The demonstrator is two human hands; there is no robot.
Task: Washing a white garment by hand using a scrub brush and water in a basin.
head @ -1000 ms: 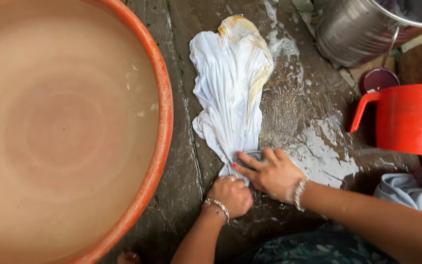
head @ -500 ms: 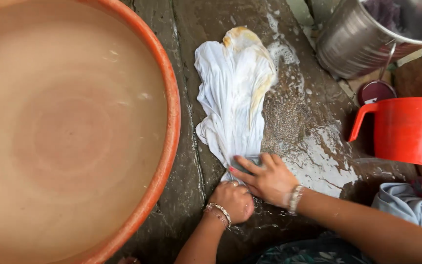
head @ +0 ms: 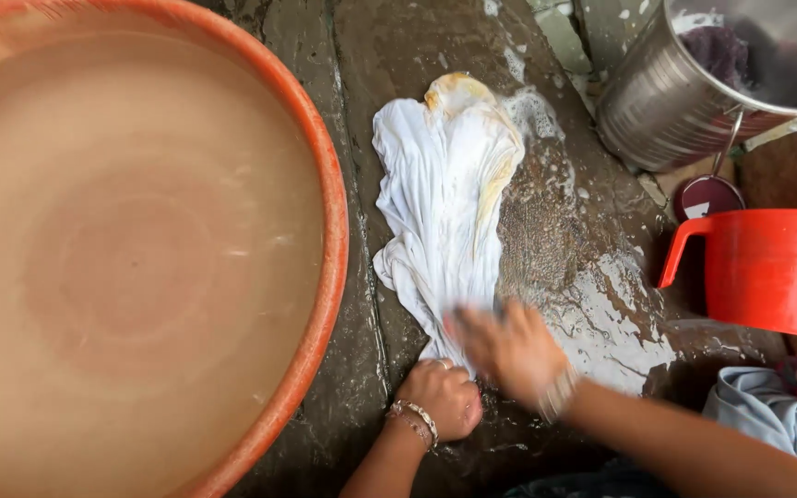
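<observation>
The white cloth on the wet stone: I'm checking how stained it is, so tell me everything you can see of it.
The white cloth is a wet, wrinkled garment-like piece lying flat and bunched lengthwise on the wet stone floor, beside the orange basin. Yellow-brown stains mark its far end and run down its right edge. Soapy foam lies against that side. The left hand pins its near end; the blurred right hand presses on it just above.

- The cloth [head: 445, 221], centre of the frame, is white with yellow-orange stains along its top and right edge.
- The basin [head: 329, 277] at left has an orange rim and holds cloudy beige-brown water.
- The jug [head: 767, 269] at right is bright red-orange.
- The bucket [head: 657, 92], upper right, is ribbed silver metal.
- The stone floor [head: 565, 231] is dark wet grey-brown with white foam.
</observation>
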